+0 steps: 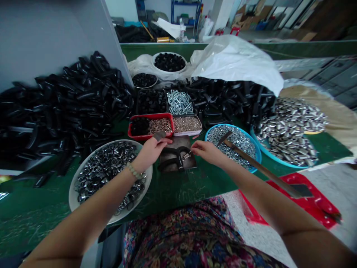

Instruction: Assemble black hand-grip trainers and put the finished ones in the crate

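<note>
My left hand [152, 149] is closed on the upper end of a black curved plastic handle [173, 159] that lies on a dark metal block [178, 143]. The thumb reaches toward a small grey piece at the red tray's edge. My right hand [205, 152] pinches a small shiny metal part [187, 155] against the middle of the black handle. A bead bracelet sits on my left wrist.
A white bowl of metal rings [106, 167] lies left. The red tray [150, 125], a tray of small screws [186, 124] and bolts [180, 102] stand behind. A hammer [251, 160] rests across a blue bowl of nuts [237, 139]. Black handles [69, 100] pile left and back.
</note>
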Motion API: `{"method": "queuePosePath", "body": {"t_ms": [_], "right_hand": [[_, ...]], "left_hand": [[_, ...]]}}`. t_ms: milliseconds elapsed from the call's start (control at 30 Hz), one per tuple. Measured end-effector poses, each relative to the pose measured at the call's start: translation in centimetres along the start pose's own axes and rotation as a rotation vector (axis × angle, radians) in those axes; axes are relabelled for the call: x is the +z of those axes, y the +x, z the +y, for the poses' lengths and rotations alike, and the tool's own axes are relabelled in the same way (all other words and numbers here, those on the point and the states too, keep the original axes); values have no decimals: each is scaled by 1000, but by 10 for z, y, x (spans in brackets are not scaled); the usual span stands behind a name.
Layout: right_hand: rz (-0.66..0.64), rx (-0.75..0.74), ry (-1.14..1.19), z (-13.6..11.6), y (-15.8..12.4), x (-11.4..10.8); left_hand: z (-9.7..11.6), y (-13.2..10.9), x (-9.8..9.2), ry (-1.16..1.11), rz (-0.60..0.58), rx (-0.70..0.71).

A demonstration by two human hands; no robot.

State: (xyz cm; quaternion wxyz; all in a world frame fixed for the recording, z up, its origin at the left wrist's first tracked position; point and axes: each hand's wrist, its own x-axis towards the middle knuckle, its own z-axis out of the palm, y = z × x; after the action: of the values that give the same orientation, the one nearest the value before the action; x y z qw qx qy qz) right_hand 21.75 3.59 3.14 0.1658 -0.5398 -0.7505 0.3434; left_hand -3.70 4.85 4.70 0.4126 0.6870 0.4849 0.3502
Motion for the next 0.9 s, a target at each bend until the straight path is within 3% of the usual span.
{"method": "queuePosePath", "body": {"t_ms": [100,233,533,667,733,833,900], "right_hand": [[-15,-9,-99,1,0,6],[-10,-40,-245,-3,0,5],[-49,-284,-875,-23,-12,18],[22,-369,-841,-8,-22,16],[155,-279,-819,11,-32,-1],[373,72,-901,47,-50,-39],[361,280,-968,68,-61,-61]], "left_hand": [[-2,-13,20,-102,0,-29],[-10,-13,37,-109,-6,-31],[-14,-9,50,72,-3,34],[-14,-9,51,153,-9,55],[-14,-9,51,215,-18,83],[-10,-11,50,364,-49,147],[-5,-12,51,465,-95,181]]}}
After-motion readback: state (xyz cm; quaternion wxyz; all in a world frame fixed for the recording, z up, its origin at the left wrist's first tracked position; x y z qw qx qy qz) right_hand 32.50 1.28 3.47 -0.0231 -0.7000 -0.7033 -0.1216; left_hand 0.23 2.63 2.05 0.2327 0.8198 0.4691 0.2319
